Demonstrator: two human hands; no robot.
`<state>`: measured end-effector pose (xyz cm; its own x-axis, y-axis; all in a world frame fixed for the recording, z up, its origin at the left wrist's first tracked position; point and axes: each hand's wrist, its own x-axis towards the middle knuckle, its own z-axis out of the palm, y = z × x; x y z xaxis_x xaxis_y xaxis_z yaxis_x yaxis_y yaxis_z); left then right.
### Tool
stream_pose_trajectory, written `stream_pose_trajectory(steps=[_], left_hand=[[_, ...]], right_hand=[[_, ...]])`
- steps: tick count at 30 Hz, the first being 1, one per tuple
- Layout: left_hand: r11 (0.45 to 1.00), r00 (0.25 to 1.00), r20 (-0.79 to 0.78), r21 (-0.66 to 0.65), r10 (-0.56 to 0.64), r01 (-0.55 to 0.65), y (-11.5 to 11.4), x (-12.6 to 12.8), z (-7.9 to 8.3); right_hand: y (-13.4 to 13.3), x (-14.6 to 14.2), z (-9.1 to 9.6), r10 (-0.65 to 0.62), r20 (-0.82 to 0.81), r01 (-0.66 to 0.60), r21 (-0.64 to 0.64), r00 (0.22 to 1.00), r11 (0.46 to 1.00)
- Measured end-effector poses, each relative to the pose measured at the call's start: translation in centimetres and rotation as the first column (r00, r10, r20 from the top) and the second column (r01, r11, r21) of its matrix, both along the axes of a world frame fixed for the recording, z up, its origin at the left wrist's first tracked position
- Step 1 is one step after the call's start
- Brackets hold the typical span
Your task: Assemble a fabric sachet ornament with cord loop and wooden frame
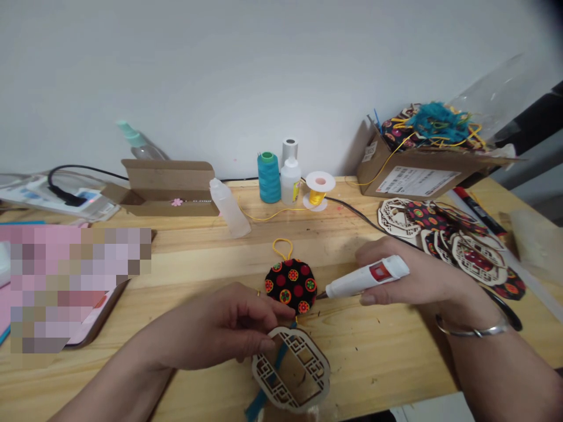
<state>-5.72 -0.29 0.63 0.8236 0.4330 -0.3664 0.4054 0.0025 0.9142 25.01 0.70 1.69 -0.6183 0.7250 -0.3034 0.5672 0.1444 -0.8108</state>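
My left hand (pixel 229 328) pinches the rim of a pale wooden lattice frame (pixel 292 369) near the table's front edge; a teal strand runs under the frame. Just beyond it lies a round black fabric pad (pixel 291 284) with red, green and yellow flowers and a yellow loop on top. My right hand (pixel 417 281) grips a white glue tube (pixel 367 278) with a red label, its nozzle pointing left at the pad's right edge. A metal bangle circles my right wrist.
Along the wall stand a teal thread cone (pixel 268 177), a small white bottle (pixel 290 181), a yellow cord spool (pixel 319 189), a tipped clear bottle (pixel 229 208) and an open cardboard box (pixel 167 187). A box of fabric pieces (pixel 417 170) and stacked lattice frames (pixel 457 240) sit right.
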Motion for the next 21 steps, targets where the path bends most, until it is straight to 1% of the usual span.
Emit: stream_pose_trajectory(steps=[4, 8, 12, 16, 21], left_hand=[[1.0, 1.0, 0.015, -0.007, 0.003, -0.003, 0.0, -0.1, 0.1], [1.0, 1.0, 0.016, -0.006, 0.009, -0.009, -0.1, -0.1, 0.0], [1.0, 0.999, 0.034, 0.008, -0.013, 0.013, 0.0, -0.1, -0.1], [0.998, 0.998, 0.061, 0.051, -0.023, 0.02, -0.1, -0.3, 0.0], [0.994, 0.998, 0.051, 0.103, -0.025, 0.02, -0.1, -0.4, 0.0]], right_hand=[[0.0, -0.3, 0.2, 0.038, -0.055, -0.036, 0.033, 0.998, 0.999], [-0.1, -1.0, -0.1, 0.058, -0.04, -0.056, 0.051, 0.997, 0.997], [-0.2, -1.7, -0.5, 0.087, -0.04, -0.082, 0.11, 0.995, 0.99], [-0.2, -2.1, -0.5, 0.121, -0.047, -0.112, 0.162, 0.992, 0.981], [-0.2, -2.2, -0.6, 0.118, -0.04, -0.111, 0.147, 0.992, 0.983]])
